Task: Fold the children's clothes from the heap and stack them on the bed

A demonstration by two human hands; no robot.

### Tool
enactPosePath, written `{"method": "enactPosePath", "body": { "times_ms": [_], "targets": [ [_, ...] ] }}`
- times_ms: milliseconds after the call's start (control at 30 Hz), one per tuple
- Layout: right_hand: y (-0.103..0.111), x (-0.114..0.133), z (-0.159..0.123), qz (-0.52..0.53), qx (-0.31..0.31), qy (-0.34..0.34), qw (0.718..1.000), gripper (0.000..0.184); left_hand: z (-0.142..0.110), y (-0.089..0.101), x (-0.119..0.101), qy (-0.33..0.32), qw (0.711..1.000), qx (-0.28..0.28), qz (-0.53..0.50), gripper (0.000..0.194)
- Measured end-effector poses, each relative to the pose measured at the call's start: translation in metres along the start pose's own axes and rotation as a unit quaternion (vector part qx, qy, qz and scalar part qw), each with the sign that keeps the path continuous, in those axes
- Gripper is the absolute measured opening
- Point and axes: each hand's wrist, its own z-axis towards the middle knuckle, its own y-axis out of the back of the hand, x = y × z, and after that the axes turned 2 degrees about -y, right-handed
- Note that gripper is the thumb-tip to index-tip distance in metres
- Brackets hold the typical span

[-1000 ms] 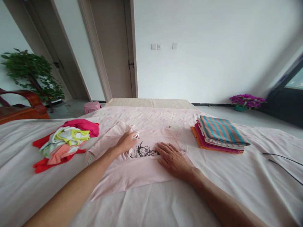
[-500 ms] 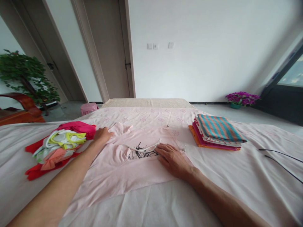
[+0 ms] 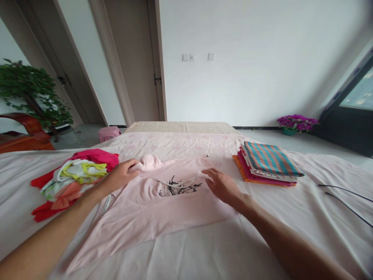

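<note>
A pale pink hooded-looking top [image 3: 175, 212] lies spread on the bed cover, with a black print [image 3: 177, 189] and a white drawstring [image 3: 163, 182] across its front. My left hand [image 3: 125, 174] is closed on a bunched part of the top at its far left side. To the right of the print, my right hand [image 3: 223, 188] is open, fingers stretched out over the fabric by the drawstring's end. I cannot tell whether its fingertips touch the cloth. Creases run through the left half of the top.
Crumpled clothes [image 3: 81, 175] in red, white and yellow lie on the left. A folded stack [image 3: 269, 161], striped blue and orange on top, sits right. Two dark thin cords [image 3: 346, 188] lie farther right. Beyond the bed are a pink stool [image 3: 108, 134] and purple flowers [image 3: 297, 122].
My right hand has lifted and moved right off the print, uncovering more of it. My left hand has raised the bunched fabric, and the lower left of the top has spread outward.
</note>
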Motion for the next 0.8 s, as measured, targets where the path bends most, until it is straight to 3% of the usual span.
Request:
{"method": "enactPosePath", "body": {
  "times_ms": [100,200,333,467,633,800],
  "targets": [
    [0.003,-0.008,0.03,-0.038,-0.011,0.006,0.999,0.046,-0.038,-0.012,-0.008,-0.025,0.994,0.081,0.068,0.021],
    [-0.007,-0.018,0.066,-0.063,-0.007,0.025,0.998,0.054,-0.056,-0.028,-0.014,0.002,0.987,0.065,0.148,0.036],
    [-0.029,-0.024,0.109,-0.092,0.013,0.041,0.995,0.063,-0.051,-0.044,-0.02,0.015,0.978,0.02,0.209,0.034],
    [-0.04,-0.025,0.136,-0.136,0.023,0.063,0.988,0.056,-0.041,-0.051,-0.015,0.006,0.987,-0.002,0.16,0.016],
    [-0.028,-0.027,0.139,-0.154,0.025,0.057,0.986,0.033,-0.045,-0.032,-0.001,0.027,0.998,-0.052,0.021,0.017],
    [0.005,-0.025,0.099,-0.144,-0.072,0.115,0.98,0.028,-0.072,-0.004,0.001,-0.017,0.995,-0.096,-0.034,0.016]
  ]
}}
